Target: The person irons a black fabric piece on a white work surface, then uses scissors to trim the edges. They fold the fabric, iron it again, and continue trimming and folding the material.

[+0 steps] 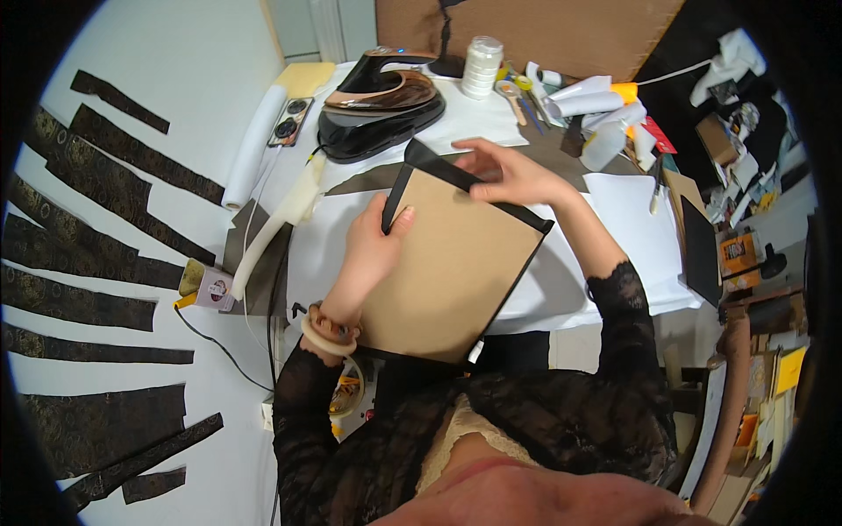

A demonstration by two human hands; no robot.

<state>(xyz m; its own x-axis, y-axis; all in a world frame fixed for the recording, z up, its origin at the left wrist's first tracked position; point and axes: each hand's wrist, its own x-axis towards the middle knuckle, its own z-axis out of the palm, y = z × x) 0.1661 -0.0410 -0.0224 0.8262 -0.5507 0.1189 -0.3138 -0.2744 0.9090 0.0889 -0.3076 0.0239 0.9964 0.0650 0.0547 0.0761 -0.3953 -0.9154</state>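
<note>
The tan board (447, 280) sits in the centre of the frame, turned at a slant, its far end over the white-covered surface (326, 250) and its near end reaching down toward the lap at lower centre. It looks thin, flat and rigid, like cardboard, so it should be light and stay level when held by one edge, though a hard squeeze at a corner could crease or dent it. The black edging (434, 165) around its rim seems far softer: at the upper corner it stands loose from the board, and it probably bends and slips easily. The left hand (370, 250) has its grip closed on the board's left side, thumb lying on the tan face and fingers passing out of sight beyond the edge; that is a sound place to steady it. The right hand (517, 178) is at the upper edge, thumb down by the edging and fingers curled above it; whether that grip truly pinches the material, I cannot tell. The edging would likely be best held close to the board, where the stiff core backs it, since the free part offers little to push against.
</note>
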